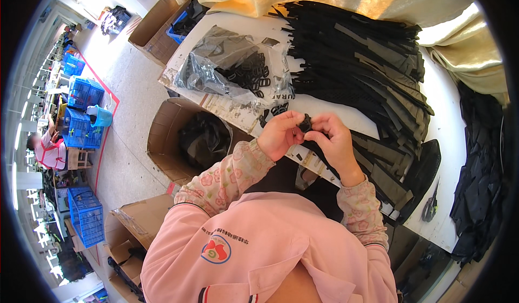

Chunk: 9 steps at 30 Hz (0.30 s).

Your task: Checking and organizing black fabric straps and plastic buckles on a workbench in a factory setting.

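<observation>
My left hand [279, 134] and my right hand [336, 144] meet over the table's near edge. Pinched between the fingertips of both is a small black piece [305, 123] that looks like a buckle; the fingers partly cover it. Just beyond my left hand, several loose black buckles [279, 109] lie at the table edge. Behind these, an open clear plastic bag [208, 51] holds a heap of black plastic buckles [248, 74]. A wide pile of black fabric strips [351, 67] spreads over the white table [346, 110], beyond and right of my right hand.
Scissors [431, 206] lie at the table's right side, near black fabric pieces [478, 178]. An open cardboard box [162, 132] with a black plastic liner stands left of the table. Blue crates [85, 216] line the floor at far left, where another person [51, 150] sits.
</observation>
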### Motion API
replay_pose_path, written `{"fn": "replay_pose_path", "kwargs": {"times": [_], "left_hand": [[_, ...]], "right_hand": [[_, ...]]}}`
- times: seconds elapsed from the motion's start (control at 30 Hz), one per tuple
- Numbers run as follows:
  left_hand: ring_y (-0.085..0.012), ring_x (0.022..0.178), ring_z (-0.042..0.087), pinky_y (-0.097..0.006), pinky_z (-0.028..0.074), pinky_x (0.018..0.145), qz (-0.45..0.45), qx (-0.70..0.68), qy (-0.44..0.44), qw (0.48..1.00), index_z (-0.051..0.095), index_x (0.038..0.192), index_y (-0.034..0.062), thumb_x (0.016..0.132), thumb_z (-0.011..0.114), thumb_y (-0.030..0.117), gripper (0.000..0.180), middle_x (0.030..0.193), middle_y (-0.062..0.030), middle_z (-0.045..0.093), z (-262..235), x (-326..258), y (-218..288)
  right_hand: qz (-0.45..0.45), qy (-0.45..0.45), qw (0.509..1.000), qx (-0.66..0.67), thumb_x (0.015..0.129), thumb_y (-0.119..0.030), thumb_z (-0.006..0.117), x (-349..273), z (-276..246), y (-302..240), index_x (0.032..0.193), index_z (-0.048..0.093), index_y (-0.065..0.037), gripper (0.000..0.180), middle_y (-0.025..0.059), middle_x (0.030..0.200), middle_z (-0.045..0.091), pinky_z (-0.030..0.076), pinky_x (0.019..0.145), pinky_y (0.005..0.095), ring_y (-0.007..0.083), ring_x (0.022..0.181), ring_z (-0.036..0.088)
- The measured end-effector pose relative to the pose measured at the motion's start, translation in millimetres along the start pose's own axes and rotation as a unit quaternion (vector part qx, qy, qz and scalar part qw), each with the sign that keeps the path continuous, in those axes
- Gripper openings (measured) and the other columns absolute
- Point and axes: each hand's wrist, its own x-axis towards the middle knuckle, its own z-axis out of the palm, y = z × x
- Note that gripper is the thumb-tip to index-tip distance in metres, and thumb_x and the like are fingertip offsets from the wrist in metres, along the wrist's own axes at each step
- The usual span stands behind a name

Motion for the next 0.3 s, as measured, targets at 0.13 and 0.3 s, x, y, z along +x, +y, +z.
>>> {"fn": "replay_pose_path", "kwargs": {"times": [0.13, 0.3], "left_hand": [[-0.0133, 0.060, 0.057, -0.027, 0.046, 0.057, 0.031, 0.089, 0.009, 0.995, 0.054, 0.093, 0.0093, 0.094, 0.059, 0.022, 0.014, 0.081, -0.0024, 0.059, 1.8, 1.5, 1.6], [-0.0153, 0.062, 0.062, -0.026, 0.051, 0.054, 0.133, 0.206, 0.017, 0.969, 0.049, 0.099, 0.0075, 0.094, 0.060, 0.020, 0.017, 0.082, -0.0055, 0.060, 18.8, 4.6, 2.1]], "right_hand": [[-0.089, 0.010, 0.992, -0.092, 0.077, -0.001, 0.071, 6.4, -4.4, -5.2, 0.087, 0.066, -0.006, 0.012, 0.0071, 0.081, 0.066, 0.047, 0.082, 0.0291, 0.0231, 0.072, 0.061], [-0.235, 0.082, 0.910, -0.333, 0.078, -0.002, 0.070, 2.9, -0.1, -8.4, 0.084, 0.066, -0.009, 0.010, 0.0067, 0.099, 0.065, 0.045, 0.089, 0.0332, 0.0254, 0.091, 0.059]]}}
